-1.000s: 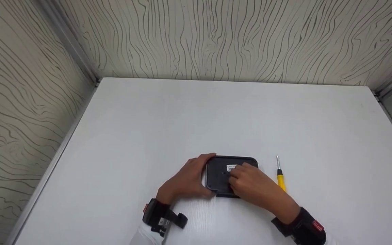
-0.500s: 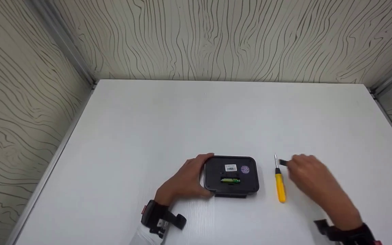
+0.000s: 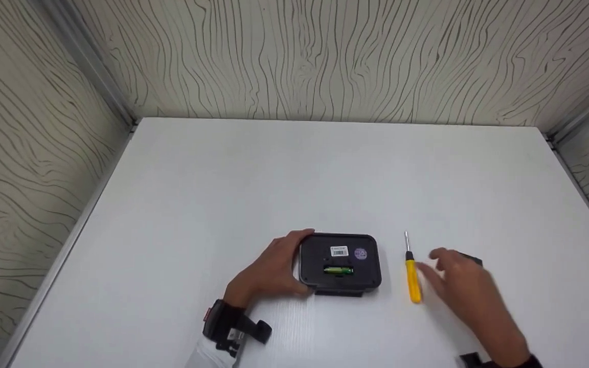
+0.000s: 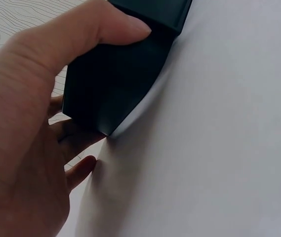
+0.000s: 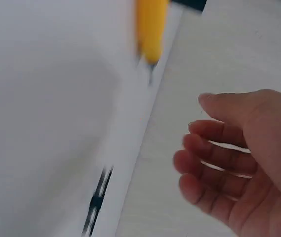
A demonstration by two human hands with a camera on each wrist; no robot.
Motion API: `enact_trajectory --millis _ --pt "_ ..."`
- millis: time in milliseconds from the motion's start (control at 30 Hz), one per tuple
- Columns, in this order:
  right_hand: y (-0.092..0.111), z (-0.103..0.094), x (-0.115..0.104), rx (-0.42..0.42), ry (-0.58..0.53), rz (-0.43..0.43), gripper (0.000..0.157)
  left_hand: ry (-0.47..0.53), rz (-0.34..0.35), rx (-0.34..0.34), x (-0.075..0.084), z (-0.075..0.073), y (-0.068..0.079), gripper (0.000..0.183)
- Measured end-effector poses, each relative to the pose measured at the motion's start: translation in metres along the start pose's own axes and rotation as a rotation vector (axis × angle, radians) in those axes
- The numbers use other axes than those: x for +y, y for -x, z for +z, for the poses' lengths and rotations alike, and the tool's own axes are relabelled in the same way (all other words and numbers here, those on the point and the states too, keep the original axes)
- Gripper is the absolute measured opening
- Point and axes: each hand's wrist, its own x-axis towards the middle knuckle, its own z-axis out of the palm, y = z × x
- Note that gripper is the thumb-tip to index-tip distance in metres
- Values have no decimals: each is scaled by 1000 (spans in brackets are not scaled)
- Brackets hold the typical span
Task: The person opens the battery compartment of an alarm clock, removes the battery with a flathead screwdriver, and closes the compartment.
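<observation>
A black, rounded rectangular device (image 3: 316, 263) lies with its back up, and a green battery (image 3: 338, 270) shows in its uncovered slot. My left hand (image 3: 273, 267) grips the device's left end, thumb on the near side and fingers behind; the left wrist view shows the thumb on its dark side wall (image 4: 115, 74). My right hand (image 3: 466, 281) is empty, fingers loosely bent and apart, just right of a yellow-handled screwdriver (image 3: 413, 281). Partly hidden beyond that hand is a small black battery cover (image 3: 472, 257), blurred in the right wrist view.
All of this is near the front of a white table (image 3: 223, 179). Wood-patterned panels (image 3: 304, 61) stand behind it and along both sides. A white sticker (image 3: 339, 251) and a round purple one (image 3: 360, 253) are on the device's back.
My right hand has lifted the battery cover off the device, uncovering the battery, carried it right past the screwdriver and let it go. It has turned back toward the screwdriver. My left hand keeps its grip.
</observation>
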Motion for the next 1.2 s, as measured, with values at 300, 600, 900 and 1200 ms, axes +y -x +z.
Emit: enact_trajectory --millis 300,600,900,1200 --pt "-8 0 -37 -68 -139 166 46 11 2 6 -2 1 0 107" --pt "-26 -44 -46 469 -631 -248 43 4 8 2 -2 1 0 107" --pt "-26 -19 -78 324 -577 -462 56 17 -29 3 -1 1 0 110" --pt "-24 -11 -85 254 -577 -472 58 16 -34 7 -1 3 1 110"
